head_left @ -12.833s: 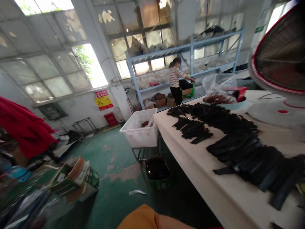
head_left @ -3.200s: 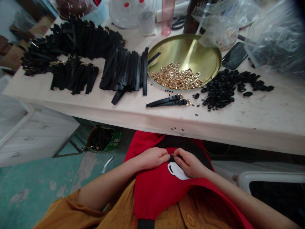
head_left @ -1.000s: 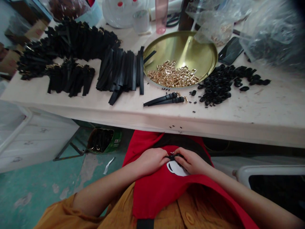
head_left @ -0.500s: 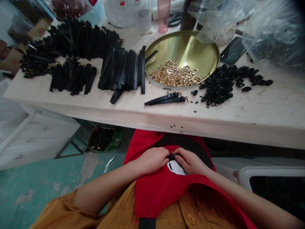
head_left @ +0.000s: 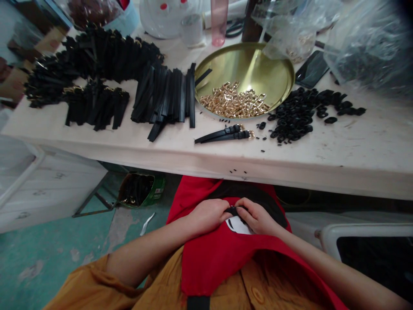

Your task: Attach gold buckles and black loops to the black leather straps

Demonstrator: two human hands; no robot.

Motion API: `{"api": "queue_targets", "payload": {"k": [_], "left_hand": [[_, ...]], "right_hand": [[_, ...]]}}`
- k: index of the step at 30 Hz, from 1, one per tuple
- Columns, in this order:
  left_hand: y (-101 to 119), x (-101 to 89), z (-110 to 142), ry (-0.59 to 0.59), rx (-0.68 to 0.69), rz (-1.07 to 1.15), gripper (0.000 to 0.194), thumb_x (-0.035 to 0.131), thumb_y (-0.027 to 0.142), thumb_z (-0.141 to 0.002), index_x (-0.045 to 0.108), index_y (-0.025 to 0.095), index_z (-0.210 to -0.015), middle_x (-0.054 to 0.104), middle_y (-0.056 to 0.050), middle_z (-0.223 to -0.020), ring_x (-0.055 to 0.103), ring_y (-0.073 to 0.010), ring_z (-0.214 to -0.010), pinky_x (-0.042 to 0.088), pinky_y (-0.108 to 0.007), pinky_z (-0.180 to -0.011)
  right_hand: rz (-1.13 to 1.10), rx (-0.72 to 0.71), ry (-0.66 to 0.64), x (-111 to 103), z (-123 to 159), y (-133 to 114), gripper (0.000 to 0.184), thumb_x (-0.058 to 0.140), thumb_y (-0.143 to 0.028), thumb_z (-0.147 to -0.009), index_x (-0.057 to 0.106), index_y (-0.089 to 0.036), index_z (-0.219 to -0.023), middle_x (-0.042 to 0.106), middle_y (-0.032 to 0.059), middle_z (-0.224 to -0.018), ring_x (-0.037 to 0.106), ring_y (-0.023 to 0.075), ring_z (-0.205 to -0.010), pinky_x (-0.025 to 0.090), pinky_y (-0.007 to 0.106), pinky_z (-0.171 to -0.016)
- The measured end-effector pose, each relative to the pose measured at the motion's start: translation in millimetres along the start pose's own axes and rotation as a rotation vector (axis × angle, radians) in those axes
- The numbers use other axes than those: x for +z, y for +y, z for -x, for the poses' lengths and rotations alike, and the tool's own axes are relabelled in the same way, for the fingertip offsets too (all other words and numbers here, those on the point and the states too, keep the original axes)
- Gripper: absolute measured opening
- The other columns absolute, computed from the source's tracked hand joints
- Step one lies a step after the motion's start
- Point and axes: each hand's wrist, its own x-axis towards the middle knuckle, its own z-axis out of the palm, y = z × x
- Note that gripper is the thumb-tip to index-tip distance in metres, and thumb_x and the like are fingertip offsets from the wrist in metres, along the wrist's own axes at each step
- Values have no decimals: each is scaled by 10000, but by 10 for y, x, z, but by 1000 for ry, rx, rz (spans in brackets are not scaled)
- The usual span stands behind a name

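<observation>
My left hand [head_left: 210, 216] and my right hand [head_left: 257, 218] meet over the red apron [head_left: 213, 258] on my lap. Both are closed, fingertips pinching a short black strap [head_left: 232, 210] between them. Most of the strap is covered by my fingers. On the table ahead lie two black straps with gold buckles [head_left: 224, 135]. Behind them a round gold tray [head_left: 277, 73] bears a heap of small gold buckles [head_left: 235, 101]. To its left are plain black straps [head_left: 164, 97] in a row; to its right, a pile of black loops [head_left: 292, 116].
Bundles of buckled black straps [head_left: 97, 54] fill the table's left side. A phone [head_left: 312, 69], plastic bags [head_left: 371, 47] and a pink bottle [head_left: 218, 23] stand or lie at the back. Below are a green box [head_left: 158, 189] and a white bin [head_left: 51, 185].
At the earliest frame I faced the room beside the table; now I face the table with the strap in both hands. Over the last second only my fingers shift slightly around the strap.
</observation>
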Motion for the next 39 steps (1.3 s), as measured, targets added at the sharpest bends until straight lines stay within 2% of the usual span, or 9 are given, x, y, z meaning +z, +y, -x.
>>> {"api": "queue_targets", "payload": {"k": [4, 9, 14, 23, 28, 33, 39], "left_hand": [[-30, -71, 5, -44, 20, 122, 292, 351, 338, -878, 568, 155, -808, 616, -32, -776, 549, -152, -698, 376, -231, -590], [-39, -135, 16, -122, -19, 275, 290, 327, 312, -874, 556, 156, -789, 591, -8, -735, 519, -124, -655, 353, -202, -548], [-18, -155, 33, -128, 11, 265, 267, 349, 309, -868, 565, 154, -841, 616, -30, -826, 542, -139, -743, 378, -212, -639], [-6, -106, -5, -136, 50, 70, 280, 336, 287, -863, 579, 156, -811, 636, -41, -781, 550, -149, -675, 364, -227, -581], [9, -82, -8, -128, 67, -5, 305, 313, 294, -873, 581, 152, -840, 645, -58, -802, 576, -171, -697, 389, -242, -593], [8, -76, 2, -132, 62, 7, 309, 305, 293, -884, 571, 139, -913, 648, -76, -886, 598, -189, -780, 424, -257, -659], [-31, -155, 4, -190, 74, 82, 310, 325, 317, -888, 577, 139, -916, 650, -72, -889, 596, -179, -789, 425, -246, -678]], "right_hand": [[12, -16, 20, -37, 2, 13, 158, 356, -299, -829, 469, -193, -862, 574, 41, -761, 535, 169, -677, 419, 285, -621], [75, -38, -48, -61, 10, 30, 148, 367, -278, -818, 476, -196, -876, 595, 47, -766, 557, 180, -692, 416, 286, -622], [113, -60, -68, -62, 6, 19, 140, 370, -264, -818, 477, -197, -877, 611, 55, -784, 570, 185, -707, 417, 287, -626], [223, -81, -156, -71, 15, -11, 130, 377, -254, -811, 467, -187, -878, 631, 79, -778, 589, 193, -686, 427, 288, -596], [221, -92, -118, -41, 20, 15, 146, 370, -243, -810, 454, -181, -912, 639, 89, -801, 608, 206, -711, 451, 307, -606], [146, -172, -67, -12, 38, 57, 248, 363, -224, -818, 416, -172, -1055, 619, 126, -1014, 602, 209, -913, 471, 338, -748], [128, -171, -79, -17, 21, 44, 263, 377, -236, -818, 426, -173, -1069, 623, 127, -1013, 608, 216, -911, 482, 348, -747]]}}
